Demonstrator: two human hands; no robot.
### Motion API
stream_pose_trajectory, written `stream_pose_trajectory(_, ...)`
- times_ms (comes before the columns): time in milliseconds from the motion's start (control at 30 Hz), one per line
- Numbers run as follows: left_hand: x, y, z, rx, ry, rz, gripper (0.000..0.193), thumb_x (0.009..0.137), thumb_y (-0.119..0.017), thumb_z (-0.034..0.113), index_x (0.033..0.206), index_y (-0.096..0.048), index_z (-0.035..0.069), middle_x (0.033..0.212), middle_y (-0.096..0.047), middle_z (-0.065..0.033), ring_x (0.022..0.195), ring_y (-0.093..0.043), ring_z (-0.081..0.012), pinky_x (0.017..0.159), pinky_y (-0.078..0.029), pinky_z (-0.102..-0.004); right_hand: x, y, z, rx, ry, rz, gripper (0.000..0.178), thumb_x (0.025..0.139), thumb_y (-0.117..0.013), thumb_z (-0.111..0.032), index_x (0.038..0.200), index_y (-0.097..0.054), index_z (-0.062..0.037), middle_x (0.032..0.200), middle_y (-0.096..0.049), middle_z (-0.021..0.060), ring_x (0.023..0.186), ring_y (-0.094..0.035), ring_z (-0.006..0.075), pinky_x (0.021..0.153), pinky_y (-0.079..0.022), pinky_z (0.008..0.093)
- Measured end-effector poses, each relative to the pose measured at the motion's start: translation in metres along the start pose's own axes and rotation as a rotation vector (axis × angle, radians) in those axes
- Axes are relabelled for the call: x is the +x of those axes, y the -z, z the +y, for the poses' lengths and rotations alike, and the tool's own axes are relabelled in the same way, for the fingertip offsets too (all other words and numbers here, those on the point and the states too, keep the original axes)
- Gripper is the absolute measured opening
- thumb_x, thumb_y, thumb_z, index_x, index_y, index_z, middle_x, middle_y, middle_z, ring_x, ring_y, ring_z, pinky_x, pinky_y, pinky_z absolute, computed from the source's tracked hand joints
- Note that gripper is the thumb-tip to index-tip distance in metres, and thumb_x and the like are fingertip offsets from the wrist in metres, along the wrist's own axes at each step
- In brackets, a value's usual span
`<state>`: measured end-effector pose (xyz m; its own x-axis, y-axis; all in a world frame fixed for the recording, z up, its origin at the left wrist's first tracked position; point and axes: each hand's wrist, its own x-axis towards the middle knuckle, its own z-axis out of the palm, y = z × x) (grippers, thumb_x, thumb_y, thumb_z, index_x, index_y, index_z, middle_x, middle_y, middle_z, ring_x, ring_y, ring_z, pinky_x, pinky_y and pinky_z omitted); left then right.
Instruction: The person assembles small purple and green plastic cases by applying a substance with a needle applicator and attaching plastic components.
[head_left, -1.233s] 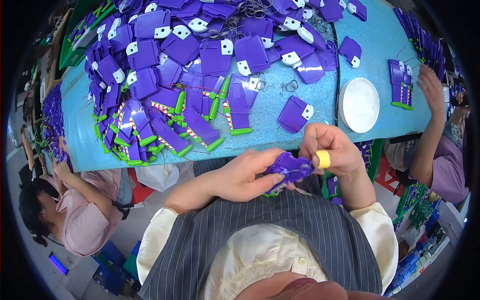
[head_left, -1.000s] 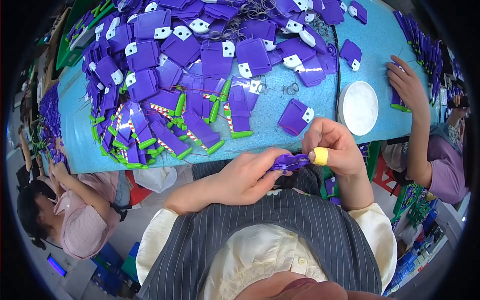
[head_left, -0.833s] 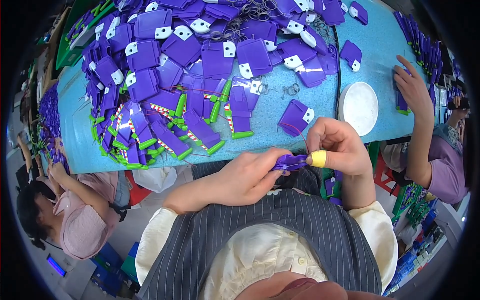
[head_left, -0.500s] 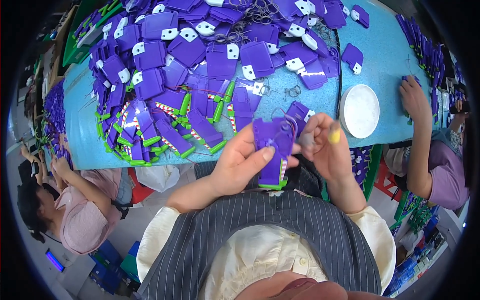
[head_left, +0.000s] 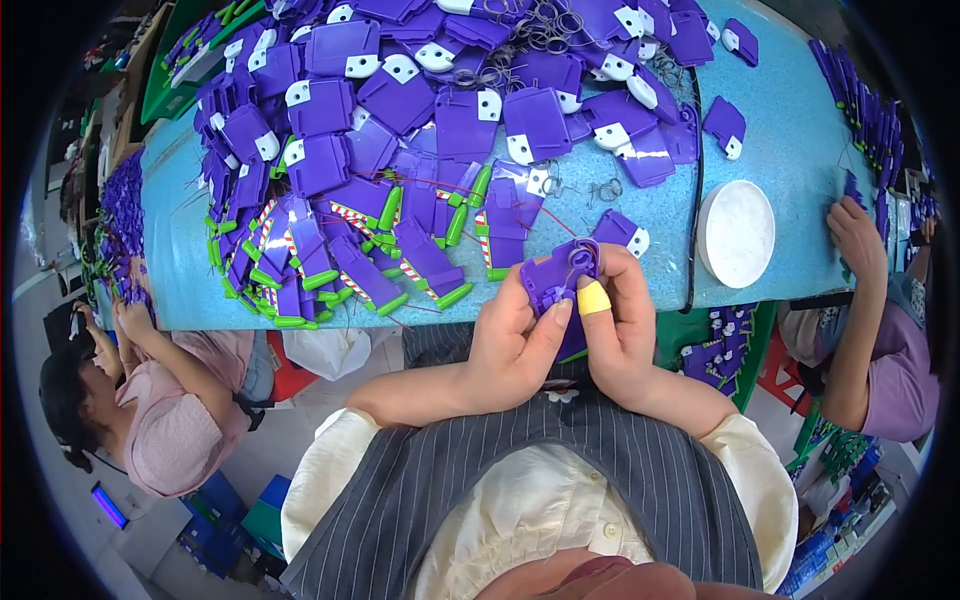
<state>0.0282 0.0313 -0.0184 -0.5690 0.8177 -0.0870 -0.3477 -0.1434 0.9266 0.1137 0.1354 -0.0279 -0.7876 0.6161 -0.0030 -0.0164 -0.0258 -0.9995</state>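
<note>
Close to my body, over the table's near edge, a purple plastic toy part (head_left: 548, 275) is pinched between my two hands. My left hand (head_left: 510, 340) grips its left side, thumb across the face. On the other side my right hand (head_left: 622, 330) is closed around the upper right corner; a yellow wrap (head_left: 594, 298) covers its thumb. A small dark coil (head_left: 582, 260), seemingly wire, lies at that corner beside the thumbs. The part's lower end is mostly hidden by my hands. A purple panel with a white corner (head_left: 618, 230) lies just beyond them.
Purple panels (head_left: 465, 125) with white corners heap across the blue table (head_left: 660, 265). Green-ended purple pieces (head_left: 430, 255) lie front left. A white bowl (head_left: 736, 235) stands right of a black cable (head_left: 693, 190). Co-workers sit left (head_left: 180, 430) and right (head_left: 890, 390).
My right hand has come in from the right and closed on the part's upper corner. The part has tilted, and its green lower end is now hidden. The whole view has shifted slightly.
</note>
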Motion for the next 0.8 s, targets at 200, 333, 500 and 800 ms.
stream_pose_trajectory(200,0.003,0.013,0.001,-0.110,0.098,-0.056,0.036,0.094,-0.040,0.004,0.128,-0.029,-0.001,0.117,-0.047,-0.0091,0.111,-0.046,-0.0118,0.095,-0.037,-0.0294,0.011,-0.003,-0.010,-0.005,-0.114,-0.041,0.015,0.087,-0.052,-0.002,0.102,-0.049,0.0009,0.094,-0.048,0.0085,0.074,-0.051,0.0114,0.063,-0.043,0.0231)
stream_pose_trajectory(333,-0.001,0.023,0.005,-0.265,0.305,-0.110,0.036,0.094,-0.041,0.003,0.128,-0.029,0.001,0.119,-0.048,-0.0114,0.111,-0.049,-0.0162,0.093,-0.042,-0.0326,0.018,0.025,-0.025,-0.355,-0.007,-0.279,0.025,0.077,-0.066,-0.008,0.096,-0.055,0.0012,0.083,-0.055,0.0102,0.066,-0.055,0.0189,0.056,-0.044,0.0279)
stream_pose_trajectory(500,-0.007,0.024,0.018,-0.339,0.539,-0.186,0.039,0.094,-0.042,0.005,0.130,-0.028,0.001,0.115,-0.054,-0.0189,0.101,-0.060,-0.0261,0.083,-0.051,-0.0373,0.025,0.046,-0.017,-1.228,0.197,0.026,0.035,0.072,-0.071,-0.012,0.101,-0.055,0.0005,0.105,-0.052,0.0143,0.070,-0.054,0.0203,0.059,-0.044,0.0279)
stream_pose_trajectory(800,-0.016,0.016,0.021,-0.303,0.562,-0.203,0.047,0.086,-0.044,-0.007,0.130,-0.029,0.002,0.115,-0.054,-0.0126,0.101,-0.059,-0.0190,0.086,-0.048,-0.0320,-0.006,0.053,-0.045,0.047,-0.332,-0.043,0.020,0.082,-0.059,0.002,0.100,-0.052,0.0007,0.093,-0.055,0.0060,0.067,-0.055,0.0057,0.052,-0.044,0.0191)
